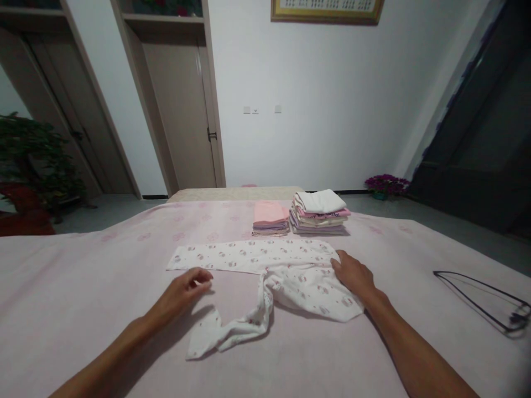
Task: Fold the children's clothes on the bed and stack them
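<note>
A pair of white printed pants lies across the bed in front of me. One leg stretches flat to the left; the other is bunched and twisted toward me, its cuff at the lower left. At the waist end on the right, my right hand has its fingers closed on the edge of the fabric. My left hand hovers between the two leg ends, fingers loosely curled with a gap to the thumb, holding nothing.
Behind the pants stand a low stack of pink and purple folded cloth and a taller folded stack topped with white. A black wire hanger-like frame lies at the right. Everything rests on a pink bedsheet.
</note>
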The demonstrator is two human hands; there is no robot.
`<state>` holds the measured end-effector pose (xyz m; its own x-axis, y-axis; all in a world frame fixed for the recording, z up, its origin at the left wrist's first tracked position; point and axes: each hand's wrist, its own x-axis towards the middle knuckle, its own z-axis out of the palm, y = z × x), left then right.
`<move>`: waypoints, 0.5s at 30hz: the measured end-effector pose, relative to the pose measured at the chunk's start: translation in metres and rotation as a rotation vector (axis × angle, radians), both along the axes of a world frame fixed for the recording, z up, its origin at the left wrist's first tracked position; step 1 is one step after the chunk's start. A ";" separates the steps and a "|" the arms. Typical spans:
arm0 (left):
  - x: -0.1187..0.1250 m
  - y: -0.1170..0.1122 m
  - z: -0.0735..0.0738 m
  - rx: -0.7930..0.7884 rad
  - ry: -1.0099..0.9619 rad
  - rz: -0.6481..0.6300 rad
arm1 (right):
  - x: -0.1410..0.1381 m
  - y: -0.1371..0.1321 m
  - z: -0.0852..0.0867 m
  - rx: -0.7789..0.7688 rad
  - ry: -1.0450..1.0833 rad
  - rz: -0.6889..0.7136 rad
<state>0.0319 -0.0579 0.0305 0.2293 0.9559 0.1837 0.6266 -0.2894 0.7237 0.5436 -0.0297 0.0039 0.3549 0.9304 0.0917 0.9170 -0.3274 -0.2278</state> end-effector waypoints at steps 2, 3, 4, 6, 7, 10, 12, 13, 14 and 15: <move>0.014 -0.032 -0.001 -0.031 0.061 -0.212 | -0.006 -0.003 0.001 -0.014 -0.056 0.026; 0.019 -0.045 -0.001 -0.011 0.109 -0.272 | -0.008 -0.004 0.002 -0.014 -0.068 0.033; 0.024 -0.055 -0.002 0.012 0.156 -0.310 | -0.009 -0.004 0.002 -0.011 -0.071 0.037; 0.027 -0.066 -0.002 0.014 0.215 -0.302 | -0.008 -0.005 0.002 -0.001 -0.059 0.038; 0.026 -0.068 -0.001 -0.019 0.228 -0.278 | -0.007 -0.005 0.002 0.001 -0.048 0.034; 0.009 -0.061 0.014 -0.147 0.172 -0.198 | -0.005 -0.005 0.004 -0.010 -0.019 0.009; -0.014 -0.053 0.031 -0.236 0.016 -0.173 | -0.002 -0.003 0.006 -0.037 -0.008 -0.001; -0.027 -0.050 0.040 -0.294 -0.082 -0.163 | -0.001 -0.002 0.007 -0.053 0.000 0.001; -0.040 -0.049 0.048 -0.370 -0.166 -0.161 | 0.001 -0.001 0.008 -0.068 0.013 0.008; -0.054 -0.048 0.055 -0.450 -0.224 -0.148 | 0.003 0.000 0.009 -0.083 0.028 0.018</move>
<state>-0.0217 -0.1059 0.0850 0.3705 0.9117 -0.1778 0.4180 0.0074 0.9084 0.5468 -0.0295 0.0125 0.3390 0.9408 0.0040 0.9167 -0.3293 -0.2265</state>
